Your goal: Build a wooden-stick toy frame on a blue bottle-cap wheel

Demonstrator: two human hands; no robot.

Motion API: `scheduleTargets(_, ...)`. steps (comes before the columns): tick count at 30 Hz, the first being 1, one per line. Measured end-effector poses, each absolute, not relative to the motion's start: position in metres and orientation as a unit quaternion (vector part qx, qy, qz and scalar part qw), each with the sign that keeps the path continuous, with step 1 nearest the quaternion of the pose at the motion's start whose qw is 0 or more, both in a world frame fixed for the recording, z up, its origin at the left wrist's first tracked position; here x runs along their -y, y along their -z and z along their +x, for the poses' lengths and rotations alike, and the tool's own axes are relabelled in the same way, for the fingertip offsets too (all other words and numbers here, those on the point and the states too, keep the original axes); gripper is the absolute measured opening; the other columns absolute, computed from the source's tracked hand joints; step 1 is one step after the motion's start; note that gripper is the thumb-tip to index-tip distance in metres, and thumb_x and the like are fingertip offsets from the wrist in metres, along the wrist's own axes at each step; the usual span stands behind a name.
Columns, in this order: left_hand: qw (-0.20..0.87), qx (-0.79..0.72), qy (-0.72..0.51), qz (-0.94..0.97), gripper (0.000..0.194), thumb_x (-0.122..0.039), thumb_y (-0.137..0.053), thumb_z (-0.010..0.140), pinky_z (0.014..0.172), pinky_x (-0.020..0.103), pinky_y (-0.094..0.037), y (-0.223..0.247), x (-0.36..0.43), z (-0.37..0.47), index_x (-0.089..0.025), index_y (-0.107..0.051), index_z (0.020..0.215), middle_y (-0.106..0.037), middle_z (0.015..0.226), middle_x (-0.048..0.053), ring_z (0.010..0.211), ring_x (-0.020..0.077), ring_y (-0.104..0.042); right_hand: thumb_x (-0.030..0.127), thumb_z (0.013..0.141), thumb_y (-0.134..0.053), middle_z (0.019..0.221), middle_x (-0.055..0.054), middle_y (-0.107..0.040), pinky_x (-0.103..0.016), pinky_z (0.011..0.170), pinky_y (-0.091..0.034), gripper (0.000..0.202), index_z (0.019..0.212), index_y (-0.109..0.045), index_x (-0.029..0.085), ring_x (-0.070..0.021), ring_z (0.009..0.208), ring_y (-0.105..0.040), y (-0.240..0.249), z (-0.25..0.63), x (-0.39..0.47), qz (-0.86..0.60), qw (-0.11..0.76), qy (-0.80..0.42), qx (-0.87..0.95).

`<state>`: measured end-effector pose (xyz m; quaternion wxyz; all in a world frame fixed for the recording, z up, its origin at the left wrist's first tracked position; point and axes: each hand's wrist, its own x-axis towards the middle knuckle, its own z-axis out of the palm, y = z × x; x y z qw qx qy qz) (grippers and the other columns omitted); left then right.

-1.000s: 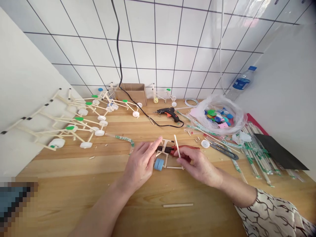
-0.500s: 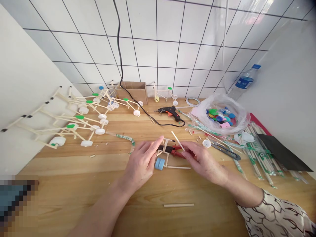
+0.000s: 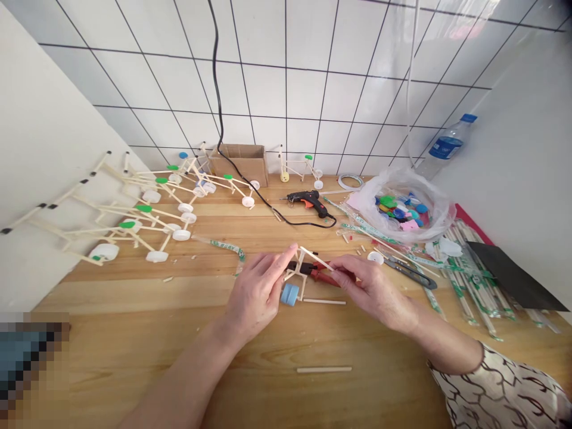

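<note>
My left hand point(image 3: 258, 289), its fingers extended and pressed together, steadies a small wooden stick frame point(image 3: 304, 288) at the table's middle. Light blue bottle caps point(image 3: 290, 294) sit at the frame's lower end like a wheel. Between thumb and fingers, my right hand point(image 3: 373, 291) pinches a thin wooden stick point(image 3: 316, 258). The stick slants up to the left, its far tip at the top of the frame; whether they touch I cannot tell. Pliers with red handles point(image 3: 328, 274) lie behind the frame, partly covered by it and my right hand. One loose stick point(image 3: 325, 302) lies just right of the caps.
Stick tricycle models point(image 3: 127, 225) crowd the left. Behind are a cardboard box point(image 3: 243, 164), a glue gun point(image 3: 308, 201) and a tape roll point(image 3: 350, 182). On the right are a bag of caps point(image 3: 433, 223), a utility knife point(image 3: 411, 274) and wrapped sticks point(image 3: 473, 286). Another stick point(image 3: 325, 370) lies nearer.
My right hand has tilted its stick lower and leftward, bringing the tip to the top of the frame. My left hand and the frame have hardly moved.
</note>
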<state>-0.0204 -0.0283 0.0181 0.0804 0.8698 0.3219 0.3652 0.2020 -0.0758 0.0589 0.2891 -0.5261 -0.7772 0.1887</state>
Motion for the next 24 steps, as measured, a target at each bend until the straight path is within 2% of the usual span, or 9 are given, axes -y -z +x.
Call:
scheduleTargets(10, 0.083, -0.320, -0.367, 0.869, 0.060, -0.005, -0.039, 0.088, 0.084, 0.036, -0.049, -0.017, 0.028, -0.021, -0.026, -0.029, 0.143, -0.065, 0.107, 0.006, 0.096, 0.0205, -0.057, 0.022, 0.086, -0.053, 0.069, -0.004, -0.066, -0.025, 0.058, -0.044, 0.017, 0.073, -0.062, 0.017, -0.0134, 0.062, -0.058, -0.065, 0.205, 0.075, -0.545, 0.333, -0.151, 0.754)
scheduleTargets(18, 0.083, -0.323, -0.367, 0.869, 0.058, -0.006, -0.038, 0.089, 0.083, 0.036, -0.050, -0.018, 0.029, -0.020, -0.026, -0.030, 0.143, -0.066, 0.105, 0.006, 0.096, 0.0205, -0.058, 0.025, 0.085, -0.055, 0.067, -0.003, -0.065, -0.025, 0.057, -0.045, 0.016, 0.073, -0.061, 0.017, -0.0127, 0.060, -0.058, -0.072, 0.207, 0.076, -0.544, 0.358, -0.149, 0.744)
scheduleTargets(24, 0.084, -0.322, -0.366, 0.869, 0.059, -0.006, -0.039, 0.089, 0.082, 0.036, -0.049, -0.018, 0.028, -0.020, -0.025, -0.029, 0.144, -0.066, 0.104, 0.006, 0.093, 0.0207, -0.057, 0.021, 0.084, -0.054, 0.070, -0.002, -0.068, -0.023, 0.056, -0.048, 0.013, 0.076, -0.064, 0.018, -0.0121, 0.062, -0.061, -0.076, 0.206, 0.078, -0.541, 0.369, -0.199, 0.729)
